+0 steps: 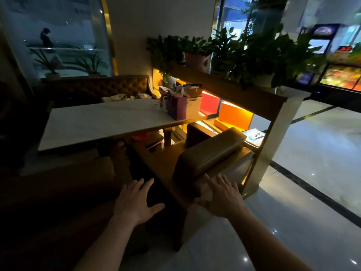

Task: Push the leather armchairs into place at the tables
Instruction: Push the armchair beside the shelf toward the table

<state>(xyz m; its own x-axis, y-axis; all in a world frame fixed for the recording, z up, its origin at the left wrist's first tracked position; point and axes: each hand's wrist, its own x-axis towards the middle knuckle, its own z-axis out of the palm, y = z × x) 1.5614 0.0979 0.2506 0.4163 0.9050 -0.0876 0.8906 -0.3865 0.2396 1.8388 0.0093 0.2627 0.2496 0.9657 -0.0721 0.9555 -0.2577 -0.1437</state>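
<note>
Both hands, left (pixel 136 200) and right (pixel 220 196), splay flat-fingered at smooth padded leather armchair (pixel 211 153).

Both forearms extended forward, bare. Left hand (pixel 136 202) palm down, fingers (pixel 134 185) spread, straight. Right hand (pixel 220 198) palm down, fingers (pixel 210 181) splayed forward.

Both open hands (pixel 219 196) at leather armchair (pixel 207 153)

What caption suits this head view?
Both hands, left and right, reach open toward an armchair at a white table.
</note>
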